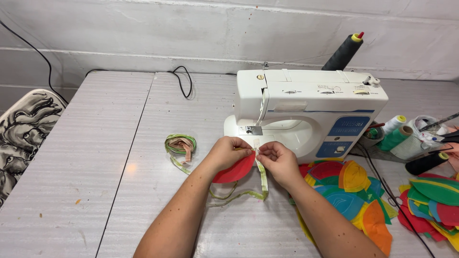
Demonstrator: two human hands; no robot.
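A red fabric piece (235, 171), rounded like a half-circle, lies on the grey worktop (95, 167) just in front of the white sewing machine (306, 112). Your left hand (228, 152) pinches its top edge, fingers closed on the cloth. Your right hand (278, 160), just beside it, pinches a pale green fabric strip (262, 177) against the same edge; the strip trails down and curls left across the worktop. Left of the machine sits a small coil of green and tan strip (180, 145). Right of the machine's front, a heap of red, yellow, orange, teal and green fabric pieces (351, 193) spreads out. Thread spools (397, 134) stand by the machine's right side.
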